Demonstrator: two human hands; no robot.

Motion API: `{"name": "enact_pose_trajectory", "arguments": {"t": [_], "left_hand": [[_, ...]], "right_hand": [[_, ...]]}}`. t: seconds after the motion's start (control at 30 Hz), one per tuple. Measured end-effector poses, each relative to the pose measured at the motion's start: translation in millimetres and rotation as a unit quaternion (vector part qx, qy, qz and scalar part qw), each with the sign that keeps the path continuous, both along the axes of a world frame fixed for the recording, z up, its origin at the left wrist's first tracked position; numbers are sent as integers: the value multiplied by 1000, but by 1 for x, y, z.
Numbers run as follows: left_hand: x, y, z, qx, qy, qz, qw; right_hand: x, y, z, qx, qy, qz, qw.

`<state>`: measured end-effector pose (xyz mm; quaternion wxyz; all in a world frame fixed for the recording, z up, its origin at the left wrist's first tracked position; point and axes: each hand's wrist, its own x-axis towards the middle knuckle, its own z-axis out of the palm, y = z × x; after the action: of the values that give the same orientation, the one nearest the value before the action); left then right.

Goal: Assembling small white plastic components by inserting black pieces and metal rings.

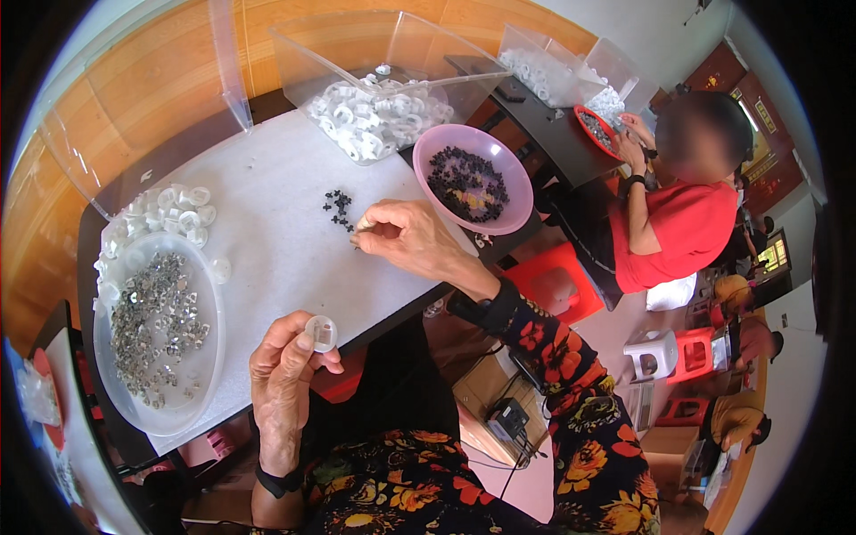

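Observation:
My left hand (pixel 283 379) holds a round, whitish translucent plastic cap (pixel 322 333) between thumb and fingers, just off the table's front edge. Over the white tabletop, my right hand (pixel 415 236) has thumb and forefinger pinched together, with a pale covering on one finger. What is between the fingertips is too small to make out. Right beside them lies a loose group of small black cross-shaped pieces (pixel 337 207). More such black pieces (pixel 464 183) fill part of a pink bowl (pixel 512 178) to the right.
At left, a translucent oval tray (pixel 218 357) holds small shiny metal pieces (pixel 160 330); white plastic rings (pixel 169 214) are heaped behind it. A clear bin (pixel 357 53) of white parts (pixel 374 116) stands at the back. A co-worker in red (pixel 669 214) sits at right, near a red stool (pixel 557 281).

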<state>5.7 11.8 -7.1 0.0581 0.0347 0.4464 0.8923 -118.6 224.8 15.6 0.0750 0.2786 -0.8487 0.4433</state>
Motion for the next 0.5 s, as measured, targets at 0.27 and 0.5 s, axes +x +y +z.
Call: {"name": "enact_pose_trajectory", "arguments": {"t": [0.27, 0.5], "left_hand": [[2, -1, 0, 2, 4, -3, 1000], [1, -3, 0, 27, 4, -8, 1000]], "right_hand": [[-2, -14, 11, 108, -22, -22, 994], [1, -15, 18, 175, 17, -31, 984]]}}
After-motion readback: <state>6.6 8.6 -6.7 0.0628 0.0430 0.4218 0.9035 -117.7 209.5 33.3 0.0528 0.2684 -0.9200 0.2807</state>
